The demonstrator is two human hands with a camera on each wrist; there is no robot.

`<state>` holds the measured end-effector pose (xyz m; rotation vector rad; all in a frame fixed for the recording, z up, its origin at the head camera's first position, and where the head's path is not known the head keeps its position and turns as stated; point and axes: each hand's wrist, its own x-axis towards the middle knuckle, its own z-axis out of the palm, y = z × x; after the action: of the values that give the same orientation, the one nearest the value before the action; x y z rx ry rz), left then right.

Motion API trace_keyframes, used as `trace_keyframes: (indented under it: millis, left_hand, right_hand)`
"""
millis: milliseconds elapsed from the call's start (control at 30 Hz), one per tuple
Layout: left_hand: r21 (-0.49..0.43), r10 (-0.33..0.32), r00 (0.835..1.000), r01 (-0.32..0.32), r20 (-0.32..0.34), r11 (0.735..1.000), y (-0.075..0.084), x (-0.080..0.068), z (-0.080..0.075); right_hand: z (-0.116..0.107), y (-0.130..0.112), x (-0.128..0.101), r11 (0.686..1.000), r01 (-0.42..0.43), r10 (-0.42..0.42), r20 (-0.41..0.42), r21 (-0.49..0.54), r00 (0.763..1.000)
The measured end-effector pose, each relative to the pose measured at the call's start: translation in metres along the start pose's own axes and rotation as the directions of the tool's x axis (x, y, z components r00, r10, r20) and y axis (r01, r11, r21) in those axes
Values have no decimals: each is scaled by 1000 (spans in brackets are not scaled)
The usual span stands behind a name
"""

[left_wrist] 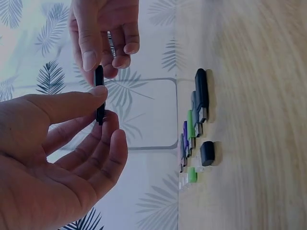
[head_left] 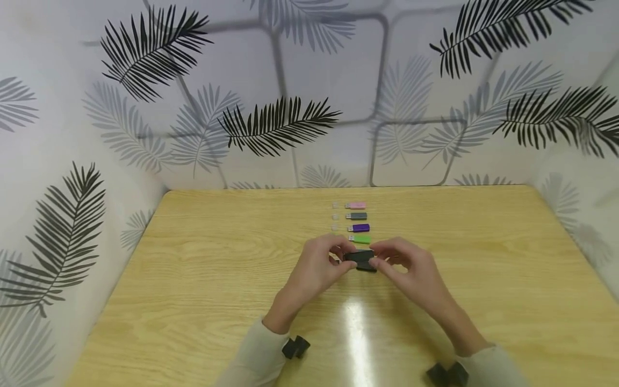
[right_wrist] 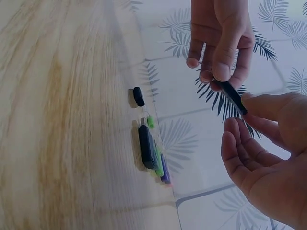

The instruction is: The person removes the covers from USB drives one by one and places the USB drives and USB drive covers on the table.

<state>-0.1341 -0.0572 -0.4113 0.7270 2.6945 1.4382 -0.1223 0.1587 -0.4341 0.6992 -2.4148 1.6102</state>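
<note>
A small black USB stick point(head_left: 358, 256) is held just above the wooden table point(head_left: 203, 279), near its middle. My left hand point(head_left: 344, 257) pinches its left end between thumb and fingers, and my right hand point(head_left: 376, 261) pinches the other end. In the left wrist view the black USB stick point(left_wrist: 99, 96) shows edge-on between my left hand point(left_wrist: 104, 104) and right hand point(left_wrist: 103, 60). The right wrist view shows the black USB stick point(right_wrist: 232, 98) between my right hand point(right_wrist: 240, 112) and left hand point(right_wrist: 208, 67).
Beyond the hands lie a green stick point(head_left: 360, 238), a purple stick point(head_left: 359, 228), a grey stick point(head_left: 357, 216) and a pink stick point(head_left: 357, 205), with clear caps point(head_left: 335, 216) to their left. Another black stick point(left_wrist: 202, 91) and a black cap point(left_wrist: 207, 153) lie under the hands.
</note>
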Motion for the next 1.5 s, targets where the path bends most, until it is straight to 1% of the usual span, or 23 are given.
trace_keyframes:
  millis: [67, 133, 200, 300, 500, 600, 700, 800, 900, 1033, 1100, 1200, 1333, 1433, 1500]
  left_hand:
    - [2, 8, 1000, -7, -13, 1000, 1, 2, -1]
    - [-6, 2, 1000, -2, -21, 1000, 2, 5, -1]
    - [-25, -8, 1000, 8, -21, 1000, 3, 6, -2]
    - [-79, -27, 1000, 26, -10, 997, 3, 8, -4]
    - [-200, -8, 1000, 10, 8, 980, 1, 13, -9]
    - [-238, 1, 1000, 1, 9, 971, 1, 16, -11]
    - [-269, -5, 1000, 8, 9, 963, 1, 18, -12]
    - [-313, -16, 1000, 23, 25, 950, 0, 18, -12]
    - [-350, -24, 999, 39, 47, 936, -1, 17, -11]
    - [-367, -44, 998, 61, 54, 928, -1, 15, -9]
    - [-380, -60, 997, 78, 58, 922, -1, 14, -8]
    - [-398, -67, 996, 88, 67, 913, -2, 11, -6]
    - [-411, -89, 993, 113, 78, 904, -2, 9, -4]
    - [-419, -115, 989, 144, 94, 897, 9, 6, -11]
    - [-432, -133, 986, 166, 106, 886, 16, 4, -16]
  right_hand:
    - [0, 0, 1, 999, -27, 28, -7, 23, 1000]
    - [0, -1, 2, 998, -53, 54, -15, 46, 998]
    - [-1, -1, 4, 995, -76, 77, -16, 63, 997]
    - [-2, -3, 9, 993, -94, 95, -9, 72, 995]
    - [-7, -7, 22, 991, -80, 79, 12, 110, 997]
    - [-10, -11, 27, 988, -75, 75, 7, 132, 997]
    - [-11, -15, 30, 987, -68, 70, -5, 145, 998]
    - [-11, -17, 31, 985, -67, 72, -24, 158, 997]
    - [-11, -18, 31, 983, -85, 89, -19, 163, 996]
    - [-9, -18, 30, 981, -108, 108, 7, 160, 994]
    - [-8, -18, 30, 980, -104, 102, 20, 170, 995]
    - [-7, -20, 29, 979, -95, 91, 28, 178, 995]
    - [-5, -30, 29, 978, -98, 95, 27, 185, 995]
    - [-3, -40, 29, 977, -110, 107, 26, 184, 994]
    - [-1, -44, 29, 976, -114, 111, 25, 183, 993]
